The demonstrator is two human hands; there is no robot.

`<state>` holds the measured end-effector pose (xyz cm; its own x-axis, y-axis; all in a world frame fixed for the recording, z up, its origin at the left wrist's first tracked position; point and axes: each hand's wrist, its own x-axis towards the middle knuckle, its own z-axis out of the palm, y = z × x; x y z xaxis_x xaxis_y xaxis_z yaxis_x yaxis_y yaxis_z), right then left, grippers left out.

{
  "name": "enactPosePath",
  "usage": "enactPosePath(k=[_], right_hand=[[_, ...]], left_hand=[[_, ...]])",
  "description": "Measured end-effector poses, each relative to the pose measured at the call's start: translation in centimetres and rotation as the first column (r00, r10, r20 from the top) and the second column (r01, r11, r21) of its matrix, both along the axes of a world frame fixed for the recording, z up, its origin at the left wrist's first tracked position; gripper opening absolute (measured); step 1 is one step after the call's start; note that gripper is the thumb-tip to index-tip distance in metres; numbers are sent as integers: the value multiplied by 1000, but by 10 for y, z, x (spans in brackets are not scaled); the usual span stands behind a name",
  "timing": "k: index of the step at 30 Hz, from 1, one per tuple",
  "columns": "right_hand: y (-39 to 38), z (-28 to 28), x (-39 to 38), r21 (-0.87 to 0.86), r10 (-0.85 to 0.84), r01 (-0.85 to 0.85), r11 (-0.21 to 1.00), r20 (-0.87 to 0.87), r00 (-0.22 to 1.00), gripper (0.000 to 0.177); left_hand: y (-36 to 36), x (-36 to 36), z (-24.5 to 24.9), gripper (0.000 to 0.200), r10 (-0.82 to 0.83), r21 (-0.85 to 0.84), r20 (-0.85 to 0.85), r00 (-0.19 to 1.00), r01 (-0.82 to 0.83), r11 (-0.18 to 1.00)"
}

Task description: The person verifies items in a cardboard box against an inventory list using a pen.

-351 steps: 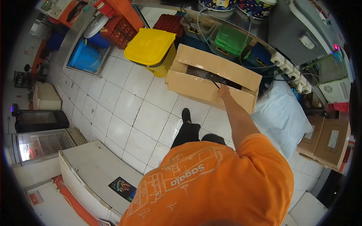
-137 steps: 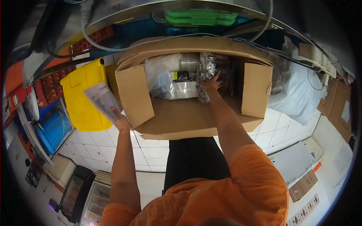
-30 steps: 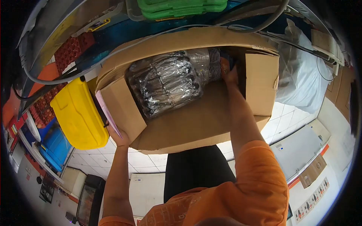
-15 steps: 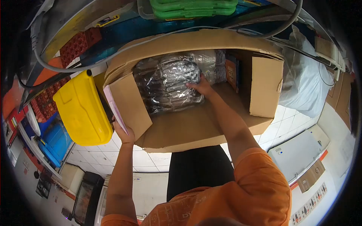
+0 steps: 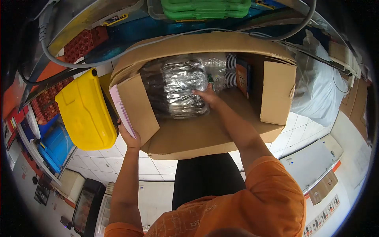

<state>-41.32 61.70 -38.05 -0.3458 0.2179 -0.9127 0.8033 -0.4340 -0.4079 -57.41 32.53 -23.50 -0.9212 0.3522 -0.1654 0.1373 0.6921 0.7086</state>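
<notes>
Clear-plastic-wrapped bundle of shiny, dark-shaded pieces [image 5: 185, 89]: it lies inside my open brown cardboard box [image 5: 189, 145], toward the far side and left of the middle. Starting at the left, a yellow plastic lid [image 5: 85, 112] stands just beside the box. Next comes my left hand [image 5: 128, 138], closed around a thin pale-pink sheet of paper [image 5: 121, 108] at the box's outer left corner; some of its fingers are hidden, so I cannot tell how firmly it bears on the cardboard.

Then the bundle, with my right hand [image 5: 210, 96] on its right end — half open, thumb out across the wrap, fingers toward the gap on the right. Whether they grip or only press, I cannot tell. Just beyond sit stacked clear plastic cups with ridged rims [image 5: 230, 79], and right of those a dark, orange-lettered flat item [image 5: 243, 79] stands on edge.

I judge the step in hand to be handling the bundle within the box. Shifting it would call for fingers well under that right end — the slick wrap could slide — without squashing the cups.
</notes>
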Motion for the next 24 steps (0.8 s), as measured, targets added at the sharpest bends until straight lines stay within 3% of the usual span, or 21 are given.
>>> enactPosePath(k=[1, 2, 4, 5, 7, 8, 10, 12, 13, 17, 19, 22, 24], right_hand=[[-4, 10, -5, 74, -51, 55, 996, -50, 997, 112], [-6, 20, -10, 78, -45, 49, 996, -51, 998, 112], [-9, 55, -23, 338, 126, -110, 935, -26, 992, 85], [-12, 68, -27, 512, 245, -211, 833, 2, 970, 74], [-26, 62, -26, 576, 274, -186, 796, -69, 959, 74], [-33, 56, -25, 633, 299, -147, 760, -140, 944, 75], [-45, 68, -32, 643, 310, -167, 748, -115, 944, 77], [-56, 92, -39, 639, 329, -289, 713, 59, 943, 80], [-57, 99, -39, 597, 299, -252, 761, 22, 954, 91], [-50, 89, -42, 492, 232, -203, 846, 2, 973, 105], [-37, 66, -39, 364, 272, -167, 916, -259, 927, 115], [-31, 63, -42, 485, 404, -285, 827, -160, 900, 111], [-26, 72, -43, 421, 393, -305, 854, -139, 909, 108]], left_hand=[[0, -2, 1, 30, -61, -33, 3, 998, 61, 998], [0, -2, -1, 30, -56, -29, 1, 998, 56, 998], [-5, -2, -9, 31, 140, 220, 194, 971, -183, 958], [-8, -1, -9, 31, 143, 223, 195, 970, -186, 957], [-9, -1, -7, 25, -98, -129, -128, 987, 82, 988], [-7, 0, -6, 25, -98, -122, -133, 986, 82, 989], [0, 0, -2, 28, -29, -106, -79, 996, 21, 994], [4, -2, 4, 29, -78, -111, -118, 990, 65, 992], [5, -2, 7, 30, -123, -126, -148, 981, 105, 987], [6, 1, 9, 31, -133, -138, -185, 974, 109, 985], [5, 0, 5, 32, -49, -114, -92, 995, 38, 993], [-6, -1, 1, 40, -72, -141, -74, 995, 62, 988], [-8, -1, 0, 40, -65, -117, -70, 995, 57, 991]])
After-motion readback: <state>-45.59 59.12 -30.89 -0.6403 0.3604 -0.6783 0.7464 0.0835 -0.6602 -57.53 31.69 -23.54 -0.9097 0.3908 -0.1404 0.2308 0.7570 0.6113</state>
